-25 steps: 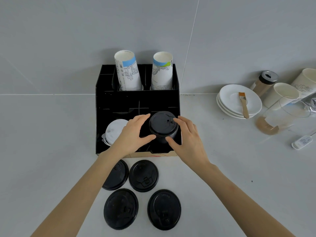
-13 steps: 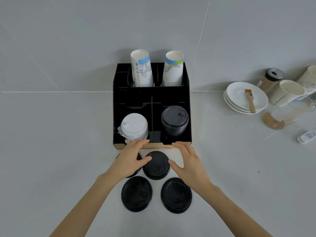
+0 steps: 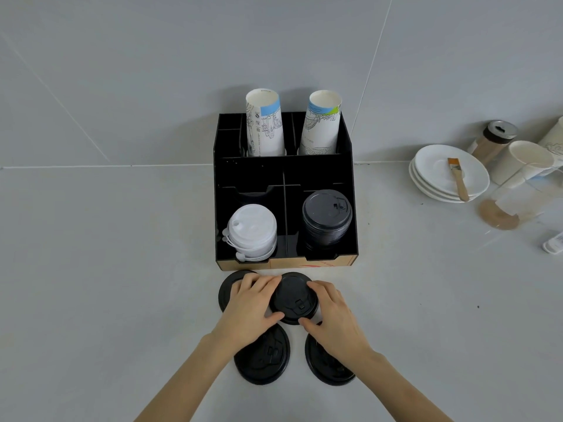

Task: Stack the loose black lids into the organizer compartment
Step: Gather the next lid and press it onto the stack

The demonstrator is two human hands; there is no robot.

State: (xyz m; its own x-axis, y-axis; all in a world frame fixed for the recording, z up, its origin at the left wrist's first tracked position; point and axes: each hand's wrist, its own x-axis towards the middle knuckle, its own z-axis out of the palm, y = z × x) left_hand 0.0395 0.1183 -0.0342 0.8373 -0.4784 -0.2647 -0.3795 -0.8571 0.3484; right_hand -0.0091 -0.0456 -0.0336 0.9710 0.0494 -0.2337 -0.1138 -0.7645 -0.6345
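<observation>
A black organizer [image 3: 222,190] stands against the wall. Its front right compartment holds a stack of black lids [image 3: 327,217]; the front left holds white lids [image 3: 252,233]. Several loose black lids lie on the counter in front. My left hand [image 3: 251,309] and my right hand [image 3: 333,315] grip one loose black lid [image 3: 292,296] from both sides, fingers curled on its rim. Another lid [image 3: 227,289] lies partly under my left hand. Two more lids [image 3: 263,359] [image 3: 327,365] lie nearer me, partly covered by my wrists.
Two paper cups [image 3: 264,123] [image 3: 321,126] stand in the organizer's back slots. To the right are stacked white plates [image 3: 438,166] with a brush [image 3: 457,178], a capped jar [image 3: 495,140], more cups [image 3: 524,159] and a glass [image 3: 511,205].
Both hands left the lid stack in the organizer, came back toward me to the counter, and closed around the middle loose lid. The camera view also shifted.
</observation>
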